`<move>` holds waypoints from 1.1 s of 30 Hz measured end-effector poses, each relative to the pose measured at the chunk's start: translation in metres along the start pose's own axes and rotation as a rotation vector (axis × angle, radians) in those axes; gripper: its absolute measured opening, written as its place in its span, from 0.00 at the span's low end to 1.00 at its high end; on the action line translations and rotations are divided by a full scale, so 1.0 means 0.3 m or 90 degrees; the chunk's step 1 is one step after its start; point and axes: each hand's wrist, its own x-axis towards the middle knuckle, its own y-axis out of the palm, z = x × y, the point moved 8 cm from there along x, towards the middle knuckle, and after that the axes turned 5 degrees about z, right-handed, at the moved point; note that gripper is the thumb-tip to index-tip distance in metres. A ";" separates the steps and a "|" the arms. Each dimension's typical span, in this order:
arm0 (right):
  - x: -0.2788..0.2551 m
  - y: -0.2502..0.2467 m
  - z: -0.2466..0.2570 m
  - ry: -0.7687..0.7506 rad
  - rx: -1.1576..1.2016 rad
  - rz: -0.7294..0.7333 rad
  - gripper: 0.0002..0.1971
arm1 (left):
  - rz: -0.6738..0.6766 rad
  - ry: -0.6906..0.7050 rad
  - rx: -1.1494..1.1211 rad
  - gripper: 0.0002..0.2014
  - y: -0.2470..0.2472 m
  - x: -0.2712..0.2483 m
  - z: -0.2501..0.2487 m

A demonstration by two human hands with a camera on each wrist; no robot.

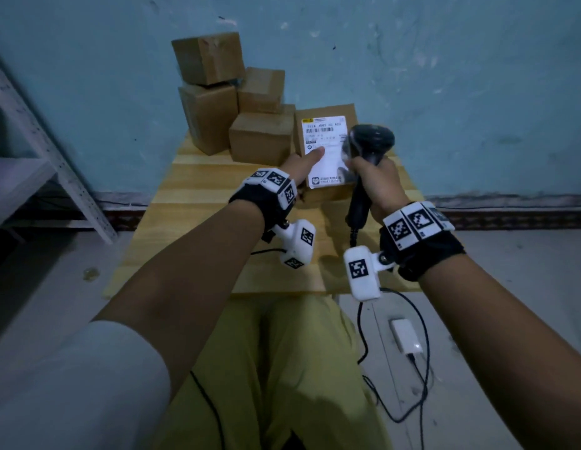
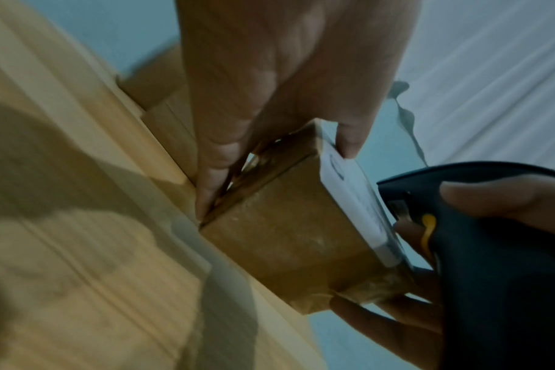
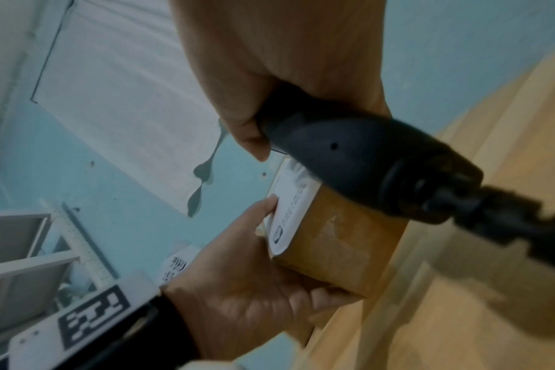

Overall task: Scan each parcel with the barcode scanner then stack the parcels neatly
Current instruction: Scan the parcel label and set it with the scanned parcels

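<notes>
Item: labelled parcel (image 1: 326,151), brown carton with a white shipping label (image 1: 323,147) on its upper face, tipped up toward the person at the middle of the wooden table (image 1: 198,203), its lower edge at or just above the tabletop; contact cannot be told. Holder: left hand (image 1: 303,167), clamped on the carton's left side, thumb pressed flat on the label and fingers wrapped down the side face, apparently to keep the barcode facing the reader. Instrument: barcode scanner (image 1: 368,147), black, pistol-shaped, cable trailing toward the near edge; right hand (image 1: 376,183) wrapped tight round its handle, head held just right of the label and partly overlapping it, nearly touching in the left wrist view. Judged step: scanning this parcel. Adjacent stock: stacked parcels (image 1: 237,102), five plain cartons piled unevenly at the far left of the table against the blue wall (image 1: 445,76), just left of the held parcel, the likely stacking place.
</notes>
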 end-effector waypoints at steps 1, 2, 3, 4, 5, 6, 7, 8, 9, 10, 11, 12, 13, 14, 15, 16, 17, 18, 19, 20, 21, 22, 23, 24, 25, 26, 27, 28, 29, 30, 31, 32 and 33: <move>0.018 -0.039 0.003 0.002 -0.002 -0.019 0.08 | 0.010 -0.001 -0.004 0.29 0.039 0.023 -0.009; 0.032 -0.076 0.008 0.006 -0.007 -0.035 0.07 | 0.018 -0.005 -0.013 0.30 0.078 0.042 -0.018; 0.047 -0.110 0.009 0.010 -0.012 -0.047 0.03 | 0.023 -0.008 -0.023 0.31 0.113 0.062 -0.026; 0.061 -0.143 0.009 0.017 -0.015 -0.061 0.01 | 0.027 -0.013 -0.031 0.32 0.146 0.077 -0.035; 0.083 -0.174 0.000 0.024 -0.016 -0.073 0.03 | 0.028 -0.019 -0.038 0.34 0.176 0.096 -0.040; 0.095 -0.199 -0.005 0.032 -0.014 -0.077 0.01 | 0.031 -0.024 -0.045 0.35 0.206 0.109 -0.046; 0.118 -0.227 -0.016 0.036 -0.008 -0.086 0.02 | 0.038 -0.024 -0.054 0.36 0.237 0.123 -0.051; 0.133 -0.252 -0.026 0.046 -0.009 -0.093 0.04 | 0.047 -0.021 -0.061 0.35 0.268 0.139 -0.052; 0.151 -0.276 -0.041 0.053 -0.007 -0.102 0.05 | 0.060 -0.024 -0.066 0.35 0.298 0.156 -0.047; 0.164 -0.300 -0.057 0.065 -0.006 -0.110 0.06 | 0.070 -0.030 -0.068 0.35 0.326 0.172 -0.039; 0.181 -0.322 -0.077 0.079 -0.009 -0.117 0.06 | 0.077 -0.036 -0.071 0.35 0.351 0.188 -0.031; 0.190 -0.341 -0.087 0.090 -0.012 -0.121 0.07 | 0.084 -0.039 -0.076 0.36 0.374 0.202 -0.030; 0.204 -0.360 -0.100 0.097 -0.015 -0.128 0.08 | 0.090 -0.043 -0.081 0.36 0.397 0.218 -0.026; 0.216 -0.377 -0.111 0.106 -0.019 -0.132 0.08 | 0.099 -0.048 -0.084 0.36 0.419 0.233 -0.019; 0.226 -0.388 -0.119 0.112 -0.025 -0.135 0.07 | 0.110 -0.050 -0.082 0.37 0.438 0.246 -0.013; 0.234 -0.392 -0.126 0.118 -0.029 -0.132 0.04 | 0.121 -0.049 -0.077 0.36 0.454 0.261 -0.004; 0.246 -0.398 -0.134 0.121 -0.031 -0.133 0.02 | 0.127 -0.045 -0.074 0.34 0.467 0.287 0.009; 0.262 -0.404 -0.146 0.129 -0.028 -0.134 0.05 | 0.135 -0.040 -0.062 0.32 0.479 0.315 0.021; 0.267 -0.404 -0.154 0.136 -0.025 -0.132 0.09 | 0.141 -0.033 -0.044 0.31 0.481 0.329 0.032; 0.275 -0.407 -0.161 0.145 -0.023 -0.131 0.12 | 0.154 -0.029 -0.020 0.31 0.484 0.336 0.034; 0.290 -0.413 -0.165 0.149 -0.026 -0.133 0.13 | 0.164 -0.024 -0.004 0.31 0.487 0.346 0.028; 0.299 -0.414 -0.166 0.158 -0.031 -0.133 0.13 | 0.170 -0.024 0.005 0.30 0.488 0.346 0.017; 0.312 -0.416 -0.164 0.163 -0.035 -0.134 0.12 | 0.172 -0.025 0.007 0.29 0.489 0.358 0.008; 0.323 -0.419 -0.157 0.166 -0.038 -0.137 0.13 | 0.175 -0.024 0.016 0.29 0.490 0.374 0.005; 0.338 -0.425 -0.152 0.165 -0.040 -0.142 0.15 | 0.174 -0.019 0.024 0.28 0.492 0.388 -0.003; 0.352 -0.430 -0.148 0.165 -0.048 -0.147 0.16 | 0.178 -0.016 0.035 0.29 0.498 0.415 0.002; 0.365 -0.434 -0.147 0.165 -0.058 -0.150 0.17 | 0.181 -0.012 0.050 0.29 0.508 0.459 0.017; 0.374 -0.437 -0.146 0.167 -0.071 -0.150 0.18 | 0.185 -0.009 0.082 0.29 0.511 0.464 0.012; 0.385 -0.440 -0.146 0.165 -0.082 -0.148 0.18 | 0.181 -0.008 0.119 0.29 0.508 0.454 0.000; 0.390 -0.440 -0.146 0.166 -0.090 -0.146 0.18 | 0.175 -0.003 0.148 0.27 0.502 0.432 -0.021; 0.399 -0.441 -0.147 0.166 -0.094 -0.144 0.18 | 0.166 0.009 0.167 0.25 0.494 0.421 -0.038; 0.404 -0.440 -0.146 0.168 -0.099 -0.140 0.18 | 0.155 0.022 0.193 0.24 0.486 0.414 -0.053; 0.409 -0.437 -0.144 0.168 -0.104 -0.132 0.19 | 0.147 0.029 0.208 0.23 0.481 0.405 -0.062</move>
